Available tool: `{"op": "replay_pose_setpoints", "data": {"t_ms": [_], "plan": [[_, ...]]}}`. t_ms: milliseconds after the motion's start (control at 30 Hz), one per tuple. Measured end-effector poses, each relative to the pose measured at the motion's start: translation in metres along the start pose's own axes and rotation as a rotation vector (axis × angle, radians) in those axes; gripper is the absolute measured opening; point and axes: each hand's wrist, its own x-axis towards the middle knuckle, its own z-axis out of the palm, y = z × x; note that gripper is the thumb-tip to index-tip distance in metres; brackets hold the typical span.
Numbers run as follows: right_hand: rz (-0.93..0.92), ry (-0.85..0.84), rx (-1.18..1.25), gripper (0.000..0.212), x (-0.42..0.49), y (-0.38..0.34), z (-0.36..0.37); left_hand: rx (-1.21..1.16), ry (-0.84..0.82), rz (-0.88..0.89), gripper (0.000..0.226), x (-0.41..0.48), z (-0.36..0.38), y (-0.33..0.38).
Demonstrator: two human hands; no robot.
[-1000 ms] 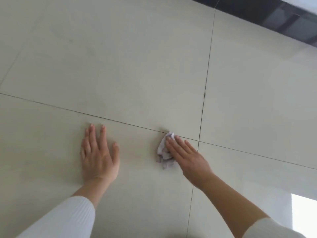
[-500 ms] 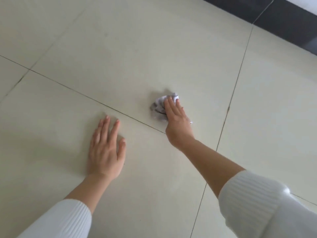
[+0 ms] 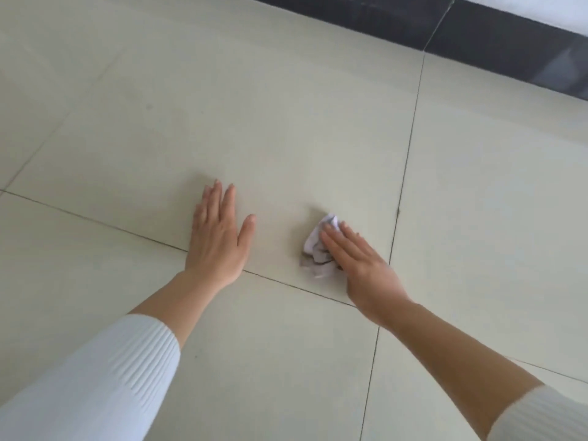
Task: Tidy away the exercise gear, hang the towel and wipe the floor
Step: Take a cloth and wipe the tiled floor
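Observation:
A crumpled pale cloth [image 3: 315,249] lies on the cream tiled floor [image 3: 286,122], just above a grout line. My right hand [image 3: 359,265] presses on the cloth with straight fingers, covering its right part. My left hand [image 3: 219,237] lies flat on the tile to the cloth's left, fingers spread, holding nothing. Both forearms are bare below pushed-up white ribbed sleeves.
A dark skirting band [image 3: 477,30] runs along the far edge of the floor at the top right. Grout lines [image 3: 410,148] cross near my hands. A small dark speck [image 3: 149,106] marks the tile at the far left.
My right hand has drawn the cloth back toward me and to the right, close to the grout line. My left hand stays flat on the floor. The view has shifted.

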Motion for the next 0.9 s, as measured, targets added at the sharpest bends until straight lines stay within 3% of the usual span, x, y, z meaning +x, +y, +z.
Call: {"op": "replay_pose_setpoints", "data": {"t_ms": [200,300,367,433,567,700,767,900], "plan": [[0.636,0.153,-0.034,0.075,0.036,0.099,-0.047,0.076,0.129,-0.04,0.066,0.021,0.018,0.004],[0.823,0.302,0.148,0.048,0.068,0.1,-0.053,0.077,0.128,-0.042,0.066,0.02,0.017,0.004],[0.792,0.367,0.213,0.046,0.088,0.073,-0.045,0.079,0.126,-0.048,0.065,0.02,0.016,0.006],[0.584,0.354,0.257,0.052,0.096,0.035,-0.025,0.078,0.126,-0.058,0.065,0.019,0.016,0.007],[0.126,0.166,0.216,0.05,0.073,-0.027,0.01,0.081,0.115,-0.073,0.065,0.02,0.013,0.009],[-0.172,-0.023,0.058,0.057,0.058,0.002,0.003,0.082,0.097,-0.099,0.065,0.019,0.012,0.011],[-0.134,-0.038,0.007,0.05,0.067,0.03,-0.011,0.083,0.093,-0.1,0.065,0.019,0.011,0.011],[0.325,0.197,0.013,0.041,0.103,0.095,-0.052,0.097,0.075,-0.118,0.065,0.02,0.011,0.012]]}}
